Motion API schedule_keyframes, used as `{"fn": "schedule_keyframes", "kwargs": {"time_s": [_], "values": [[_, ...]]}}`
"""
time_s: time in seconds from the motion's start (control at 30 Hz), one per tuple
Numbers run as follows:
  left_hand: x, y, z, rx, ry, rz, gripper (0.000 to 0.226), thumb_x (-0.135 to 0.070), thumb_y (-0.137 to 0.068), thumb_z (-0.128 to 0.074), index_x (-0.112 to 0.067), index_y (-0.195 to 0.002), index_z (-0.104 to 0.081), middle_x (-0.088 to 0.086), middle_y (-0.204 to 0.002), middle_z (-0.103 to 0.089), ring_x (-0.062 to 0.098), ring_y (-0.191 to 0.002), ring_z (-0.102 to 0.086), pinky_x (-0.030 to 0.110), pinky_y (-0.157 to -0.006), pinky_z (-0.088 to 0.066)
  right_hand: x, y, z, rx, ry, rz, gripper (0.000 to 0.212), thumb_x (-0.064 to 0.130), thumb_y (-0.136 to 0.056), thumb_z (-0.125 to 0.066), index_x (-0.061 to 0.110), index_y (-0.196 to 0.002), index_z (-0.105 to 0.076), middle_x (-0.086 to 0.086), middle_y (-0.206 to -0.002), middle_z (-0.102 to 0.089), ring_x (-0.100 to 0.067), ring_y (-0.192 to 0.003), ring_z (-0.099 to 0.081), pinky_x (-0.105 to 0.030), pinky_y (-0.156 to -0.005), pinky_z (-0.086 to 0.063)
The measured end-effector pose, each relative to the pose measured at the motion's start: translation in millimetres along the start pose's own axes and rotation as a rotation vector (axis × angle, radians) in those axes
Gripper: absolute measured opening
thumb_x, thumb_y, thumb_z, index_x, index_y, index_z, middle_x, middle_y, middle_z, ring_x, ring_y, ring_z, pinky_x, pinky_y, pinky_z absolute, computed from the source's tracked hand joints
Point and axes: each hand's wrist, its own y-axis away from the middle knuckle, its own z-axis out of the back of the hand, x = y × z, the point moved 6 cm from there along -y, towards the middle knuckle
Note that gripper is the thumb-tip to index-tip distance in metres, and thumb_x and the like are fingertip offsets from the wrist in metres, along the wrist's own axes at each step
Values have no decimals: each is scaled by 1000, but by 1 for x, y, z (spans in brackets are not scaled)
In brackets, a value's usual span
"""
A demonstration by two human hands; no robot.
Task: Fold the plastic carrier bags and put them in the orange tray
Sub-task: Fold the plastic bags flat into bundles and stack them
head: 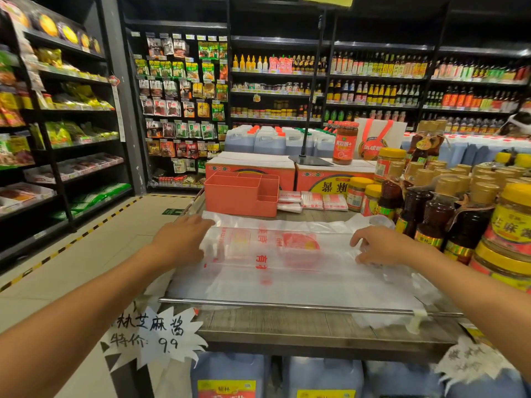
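Head view, and both arms are reaching out over the table (287,326). The left hand (184,239) lies flat, fingers straight and close together, pressing down on the left end of the plastic bag (273,254). The right hand (385,245) is arched over the bag's right end, fingers bent, tips down on the plastic. Whether it pinches the film or only presses it, I cannot tell. Both forearms come in from the near corners, wide apart.

The bag itself is clear-white with red print, spread lengthwise between the two hands. Its near part hangs over the metal rail (287,305) that runs along the table's near edge.

The orange tray (241,193) stands on the far side of the table, left of centre, just past the bag's far edge, with small compartments at its right end. Just beside it on the right lie a few folded bags (311,201), flat packets with red print.

Crowding the right side are yellow-lidded jars (514,225) and dark sauce bottles (431,216), close by the right hand. Behind the tray sit orange cartons (250,165), and on them a sign stand (309,159) and a red jar (344,142). A jagged price card (152,331) hangs at the near left corner, with blue jugs (230,374) below the table. Stocked shelves (373,81) fill the far wall.
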Motion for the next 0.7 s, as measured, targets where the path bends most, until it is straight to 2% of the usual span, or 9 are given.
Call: {"fn": "schedule_keyframes", "kwargs": {"time_s": [0.07, 0.1, 0.17, 0.23, 0.3, 0.37, 0.47, 0.57, 0.7], "values": [[-28, 2, 4, -99, 75, -156, 63, -38, -97, -59, -30, -155, -36, -4, -160, -38, 19, -145, -37, 42, -116, -39, 3, 3, 1, 2, 38, -13, 39, 37, -87, -77, 32, -123, -63, 17, -91, -60, -6, -84, -61, -23, -65, -45], [-45, 4, 2, -92, 169, -243, 57, -41, -100, -56, -31, -153, -39, -5, -160, -39, 18, -146, -36, 41, -119, -35, 7, 6, 2, 5, 74, -20, 40, 39, -87, -76, 33, -125, -62, 17, -97, -60, -6, -87, -60, -25, -68, -49], [-78, 9, -9, 29, 297, -371, 51, -50, -105, -45, -34, -153, -41, -7, -163, -34, 16, -152, -28, 41, -124, -26, 18, 11, 7, -28, 237, -16, 45, 42, -88, -73, 36, -130, -59, 14, -113, -60, -10, -99, -59, -30, -78, -55], [-100, 12, -24, 157, 281, -422, 56, -61, -105, -27, -42, -158, -30, -10, -169, -21, 12, -156, -11, 42, -128, -13, 43, 18, 12, -146, 419, 64, 45, 41, -91, -68, 36, -134, -57, 9, -128, -59, -15, -116, -56, -35, -89, -53], [-106, 12, -36, 251, 261, -399, 63, -70, -101, -14, -48, -160, -14, -15, -170, -5, 10, -157, 3, 45, -128, -1, 81, 29, 8, -214, 358, 219, 43, 41, -96, -60, 32, -138, -56, 6, -138, -55, -17, -128, -50, -36, -100, -48], [-105, 11, -43, 311, 252, -370, 69, -76, -95, -9, -50, -159, -5, -17, -170, 4, 11, -157, 10, 45, -127, 6, 126, 49, -7, -106, 103, 388, 47, 45, -102, -53, 28, -146, -51, 7, -150, -48, -15, -137, -43, -32, -112, -37], [-105, 12, -46, 342, 224, -352, 70, -75, -96, -9, -47, -160, 1, -16, -170, 9, 12, -156, 13, 45, -125, 8, 178, 71, -37, 153, -151, 526, 62, 56, -105, -39, 27, -159, -29, 16, -159, -30, -2, -145, -26, -20, -117, -17], [-106, 13, -47, 357, 209, -348, 69, -75, -98, -9, -46, -160, 5, -16, -169, 12, 12, -156, 16, 44, -124, 10, 175, 60, -63, 283, -100, 397, 85, 76, -97, -22, 27, -163, -5, 12, -169, -5, -9, -156, -4, -33, -126, -4], [-107, 13, -47, 376, 172, -339, 68, -73, -98, -8, -46, -159, 7, -16, -169, 14, 13, -156, 16, 44, -125, 9, 159, 50, -71, 316, 53, 343, 86, 78, -95, -12, 28, -163, 3, 11, -170, 8, -10, -156, 9, -42, -127, 3]]}}
